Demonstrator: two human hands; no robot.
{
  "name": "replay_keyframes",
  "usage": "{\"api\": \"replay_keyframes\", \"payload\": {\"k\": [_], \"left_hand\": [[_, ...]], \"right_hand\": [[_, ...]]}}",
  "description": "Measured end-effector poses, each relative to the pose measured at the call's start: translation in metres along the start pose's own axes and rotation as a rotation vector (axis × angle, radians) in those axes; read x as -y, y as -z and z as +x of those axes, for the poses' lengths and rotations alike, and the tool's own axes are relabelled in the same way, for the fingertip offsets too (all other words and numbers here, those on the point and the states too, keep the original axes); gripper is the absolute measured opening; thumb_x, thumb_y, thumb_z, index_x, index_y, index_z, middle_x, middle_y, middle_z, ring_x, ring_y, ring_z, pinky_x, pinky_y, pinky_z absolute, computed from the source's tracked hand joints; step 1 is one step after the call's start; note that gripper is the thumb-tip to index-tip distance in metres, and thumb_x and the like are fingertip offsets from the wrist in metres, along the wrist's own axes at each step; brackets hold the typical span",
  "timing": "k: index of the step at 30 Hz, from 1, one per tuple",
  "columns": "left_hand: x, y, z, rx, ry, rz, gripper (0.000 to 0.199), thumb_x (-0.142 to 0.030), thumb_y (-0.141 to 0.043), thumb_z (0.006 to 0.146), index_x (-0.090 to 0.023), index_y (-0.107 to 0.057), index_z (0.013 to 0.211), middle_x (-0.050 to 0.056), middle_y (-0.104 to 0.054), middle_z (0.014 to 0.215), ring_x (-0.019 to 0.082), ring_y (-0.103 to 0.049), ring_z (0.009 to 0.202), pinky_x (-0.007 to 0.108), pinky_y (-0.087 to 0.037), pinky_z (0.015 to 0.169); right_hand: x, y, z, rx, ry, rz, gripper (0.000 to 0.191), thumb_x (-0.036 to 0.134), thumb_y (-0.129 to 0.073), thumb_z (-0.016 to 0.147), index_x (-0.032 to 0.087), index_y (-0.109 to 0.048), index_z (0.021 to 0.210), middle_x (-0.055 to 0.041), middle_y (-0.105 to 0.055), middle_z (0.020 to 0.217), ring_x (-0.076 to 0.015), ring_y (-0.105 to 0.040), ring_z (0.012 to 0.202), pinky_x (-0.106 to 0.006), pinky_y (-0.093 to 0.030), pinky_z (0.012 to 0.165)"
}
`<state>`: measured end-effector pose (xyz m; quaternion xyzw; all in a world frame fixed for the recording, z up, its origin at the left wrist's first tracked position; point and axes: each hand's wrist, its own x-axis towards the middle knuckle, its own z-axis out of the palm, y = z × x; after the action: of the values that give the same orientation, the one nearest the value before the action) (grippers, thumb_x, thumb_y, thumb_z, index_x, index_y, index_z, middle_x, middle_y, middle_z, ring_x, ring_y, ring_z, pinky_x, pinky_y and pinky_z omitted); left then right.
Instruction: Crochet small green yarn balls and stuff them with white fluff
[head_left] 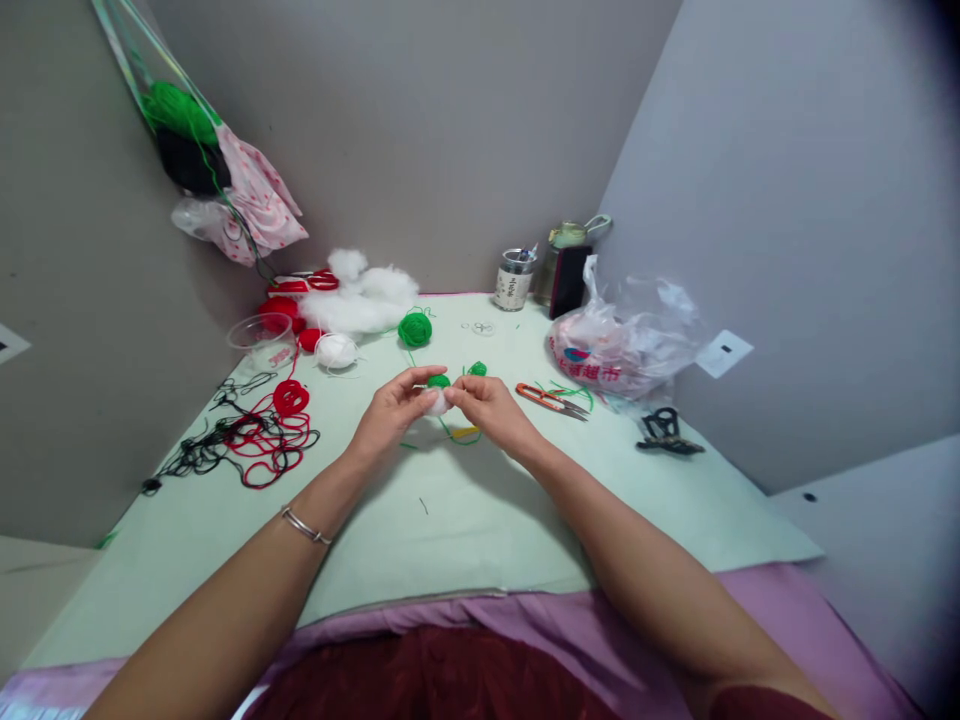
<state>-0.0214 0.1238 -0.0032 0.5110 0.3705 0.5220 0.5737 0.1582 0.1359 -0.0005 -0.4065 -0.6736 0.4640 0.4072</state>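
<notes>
Over the middle of the table, my left hand (388, 410) pinches a small green knitted or crocheted piece (438, 381) with a white tuft of stuffing (439, 404) at its lower side. My right hand (491, 408) meets it from the other side, its fingertips closed on the white tuft's edge. Green yarn trails below the hands, near a yellow stick-like tool (465, 432) partly hidden by my right hand. Just behind my right hand lies another small green piece (478, 369). A green yarn ball (415, 329) sits farther back.
Orange thread snips (551, 401) lie right of my hands. Tangled black and red yarn (259, 440) covers the left side, with white stuffing (367, 300) and a clear plastic cup (262, 340) behind. A plastic bag (622, 345), phone (570, 282) and pen tin (514, 280) stand back right.
</notes>
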Motion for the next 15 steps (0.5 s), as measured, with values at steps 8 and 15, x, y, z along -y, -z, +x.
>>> {"api": "replay_keyframes", "payload": {"k": [8,15], "left_hand": [[0.008,-0.009,0.000,-0.128,0.031,-0.126,0.033,-0.027,-0.087,0.069,-0.015,-0.075,0.097,0.002,-0.074,0.088,0.014,-0.067,0.071,0.025,-0.051,0.069],[-0.013,0.015,0.013,-0.303,-0.110,-0.294,0.027,-0.024,-0.082,0.068,-0.019,-0.067,0.091,-0.001,-0.071,0.082,0.014,-0.072,0.077,0.027,-0.059,0.078]], "right_hand": [[0.001,-0.003,-0.003,0.098,0.009,-0.051,0.037,0.049,-0.054,0.095,0.019,-0.058,0.074,0.0082,-0.035,0.056,-0.0098,-0.031,0.054,-0.025,-0.027,0.053],[0.008,0.023,-0.001,0.002,0.024,-0.318,0.024,0.034,-0.057,0.096,0.019,-0.071,0.107,-0.0066,-0.072,0.105,-0.0167,-0.057,0.083,-0.030,-0.042,0.079]]}}
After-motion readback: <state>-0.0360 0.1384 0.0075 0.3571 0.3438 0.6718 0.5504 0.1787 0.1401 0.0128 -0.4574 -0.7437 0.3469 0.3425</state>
